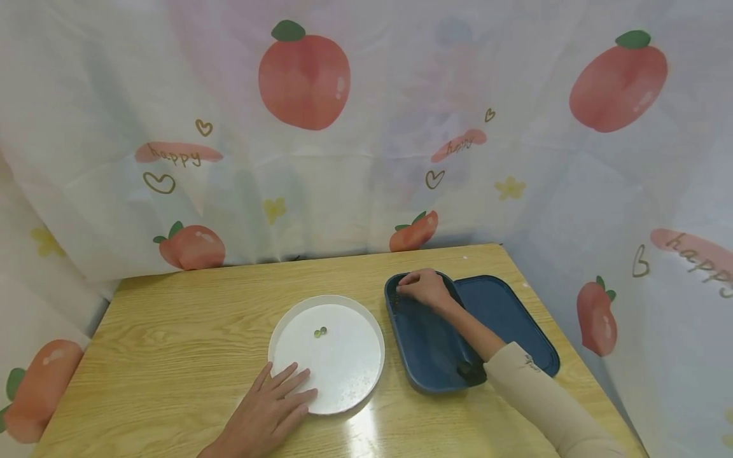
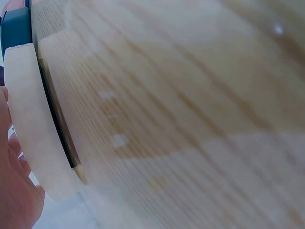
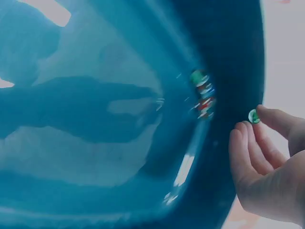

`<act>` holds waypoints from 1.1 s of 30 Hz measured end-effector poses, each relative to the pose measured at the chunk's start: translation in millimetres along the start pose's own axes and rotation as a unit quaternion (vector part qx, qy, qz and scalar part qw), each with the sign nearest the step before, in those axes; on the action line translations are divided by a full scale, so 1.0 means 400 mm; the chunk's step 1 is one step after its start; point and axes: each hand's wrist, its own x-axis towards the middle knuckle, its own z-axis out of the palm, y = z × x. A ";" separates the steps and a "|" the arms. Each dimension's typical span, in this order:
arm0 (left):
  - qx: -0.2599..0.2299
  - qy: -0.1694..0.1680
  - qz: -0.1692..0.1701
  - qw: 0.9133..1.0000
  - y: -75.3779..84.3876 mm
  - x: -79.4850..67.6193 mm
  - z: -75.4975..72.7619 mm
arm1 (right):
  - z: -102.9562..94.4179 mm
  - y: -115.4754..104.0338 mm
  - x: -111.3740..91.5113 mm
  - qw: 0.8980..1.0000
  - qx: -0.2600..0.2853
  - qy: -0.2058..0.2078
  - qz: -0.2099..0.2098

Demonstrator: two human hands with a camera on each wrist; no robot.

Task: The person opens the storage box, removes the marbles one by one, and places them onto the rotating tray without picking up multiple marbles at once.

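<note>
Between thumb and fingertips my right hand (image 1: 425, 289) pinches a small green glass marble (image 3: 254, 116), held over the far end of the dark blue tray (image 1: 426, 356). Several marbles (image 3: 204, 106), some green and some red, lie against that tray's inner wall in the right wrist view. My left hand (image 1: 269, 407) touches the near left rim of a round white plate (image 1: 349, 375), fingers spread and fairly straight. Two greenish marbles (image 1: 317, 333) lie together on the plate. In the left wrist view the plate's side (image 2: 35, 119) shows, with part of the hand at the left edge.
A flat dark blue lid or second tray (image 1: 504, 318) lies just right of the tray, partly behind my right arm. The wooden table (image 1: 189, 343) reaches a printed curtain (image 1: 366, 191) at the back. More curtain hangs at both sides.
</note>
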 end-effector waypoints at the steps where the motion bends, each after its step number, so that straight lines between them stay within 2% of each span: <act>1: 0.001 0.001 0.000 1.000 0.000 0.000 -0.001 | 0.002 -0.012 -0.003 1.000 0.011 -0.005 -0.004; 7: -0.002 0.004 -0.005 1.000 -0.002 -0.003 -0.004 | 0.036 -0.090 -0.031 0.997 0.065 -0.040 -0.026; 17: -0.007 0.009 -0.005 1.000 -0.006 0.000 -0.002 | 0.140 -0.187 -0.064 0.993 0.077 -0.075 -0.044; 24: -0.006 0.013 0.002 1.000 -0.006 0.003 -0.002 | 0.205 -0.217 -0.073 0.990 0.066 -0.100 -0.073; 33: -0.011 -0.001 -0.003 1.000 -0.001 -0.002 -0.007 | 0.264 -0.206 -0.074 0.993 0.034 -0.100 -0.053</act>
